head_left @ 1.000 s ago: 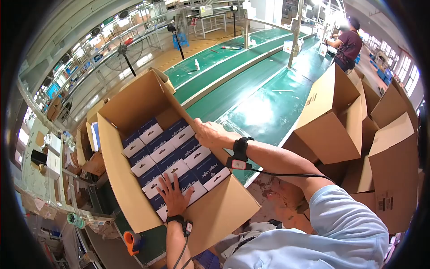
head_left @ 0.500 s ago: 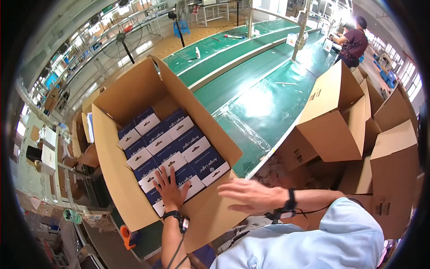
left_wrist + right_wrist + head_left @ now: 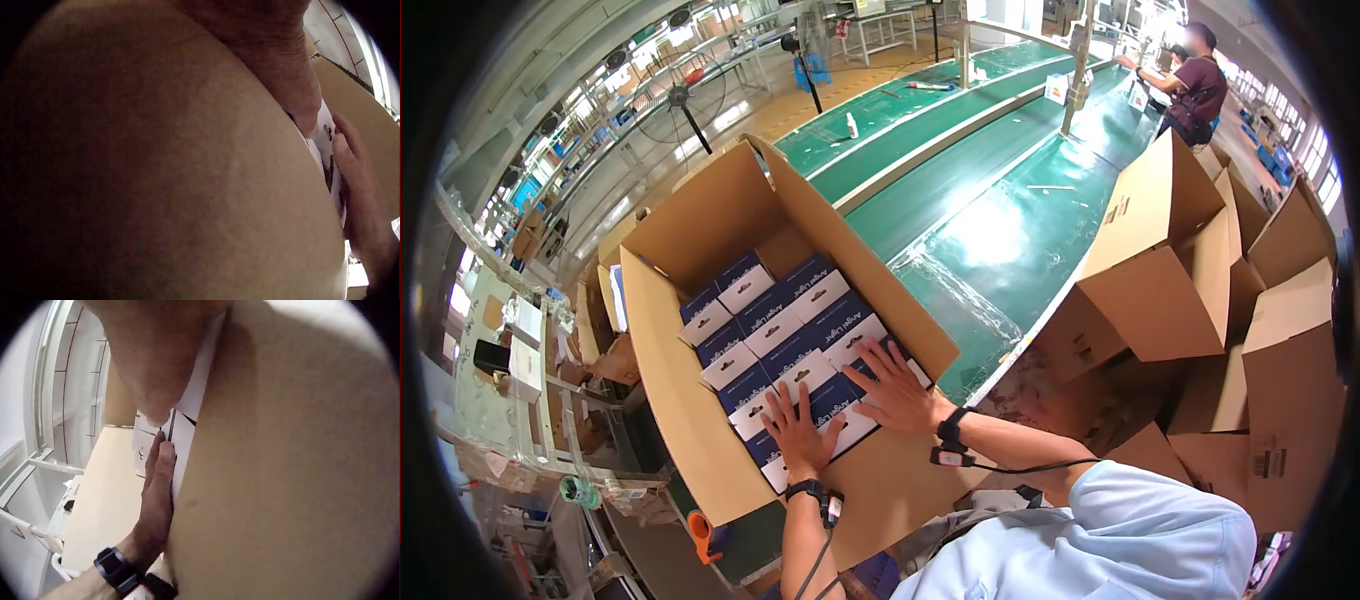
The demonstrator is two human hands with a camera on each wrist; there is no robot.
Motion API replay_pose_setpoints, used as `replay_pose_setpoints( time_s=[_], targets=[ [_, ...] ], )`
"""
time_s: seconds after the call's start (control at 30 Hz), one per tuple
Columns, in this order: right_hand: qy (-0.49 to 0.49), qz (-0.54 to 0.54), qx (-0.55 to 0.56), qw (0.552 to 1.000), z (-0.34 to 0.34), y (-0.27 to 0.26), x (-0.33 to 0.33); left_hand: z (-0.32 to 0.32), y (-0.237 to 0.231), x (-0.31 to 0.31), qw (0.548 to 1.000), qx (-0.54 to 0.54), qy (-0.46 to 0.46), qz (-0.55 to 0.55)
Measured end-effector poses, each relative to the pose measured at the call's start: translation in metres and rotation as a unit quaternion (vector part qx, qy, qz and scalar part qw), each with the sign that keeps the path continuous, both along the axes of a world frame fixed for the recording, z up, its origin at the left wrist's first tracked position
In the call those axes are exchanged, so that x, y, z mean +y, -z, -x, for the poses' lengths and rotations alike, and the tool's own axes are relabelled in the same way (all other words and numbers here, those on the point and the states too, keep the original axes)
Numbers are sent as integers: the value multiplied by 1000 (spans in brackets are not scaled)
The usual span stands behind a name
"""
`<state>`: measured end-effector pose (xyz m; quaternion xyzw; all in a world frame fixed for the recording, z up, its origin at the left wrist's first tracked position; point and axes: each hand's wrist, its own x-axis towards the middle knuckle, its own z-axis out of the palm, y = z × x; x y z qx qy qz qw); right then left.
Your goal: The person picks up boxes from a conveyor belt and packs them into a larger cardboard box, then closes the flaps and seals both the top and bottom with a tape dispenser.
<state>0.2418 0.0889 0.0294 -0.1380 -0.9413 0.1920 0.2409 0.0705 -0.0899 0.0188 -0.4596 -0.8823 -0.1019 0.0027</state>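
An open cardboard carton (image 3: 690,420) holds rows of blue and white boxes (image 3: 775,331) lettered "Angel Light". My left hand (image 3: 802,440) lies with fingers spread on the boxes near the carton's close side. To its right, my right hand (image 3: 900,392) rests on the boxes too, fingers spread and thumb toward the left hand. In the left wrist view, the right hand (image 3: 362,194) reaches over the white box faces. The right wrist view shows the left hand (image 3: 156,500) flat against the boxes, beside a large cardboard flap (image 3: 287,462).
A green conveyor table (image 3: 1000,250) runs behind the carton. Empty cartons (image 3: 1160,270) are stacked at the right. An orange tape dispenser (image 3: 702,535) is at the lower left. A person in a dark red shirt (image 3: 1197,88) is at the far right.
My right hand has left the carton's right edge, swung back over the near flap, and come down on the boxes. The left hand has stayed on the boxes.
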Motion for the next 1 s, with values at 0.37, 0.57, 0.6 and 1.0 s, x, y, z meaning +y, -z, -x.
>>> replay_pose_setpoints(
  time_s=[0.37,0.57,0.6,1.0],
  targets=[
    [3,-46,-85,995,45,23,16,0,1,3,1000,-14,-10,-6],
    [11,-51,-80,995,46,22,14,0,-7,4,1000,-8,16,-24],
    [10,-47,-80,996,45,20,14,0,-15,7,999,-1,36,-33],
    [9,-59,-59,996,44,22,18,65,-33,130,995,-23,98,22]
  ],
)
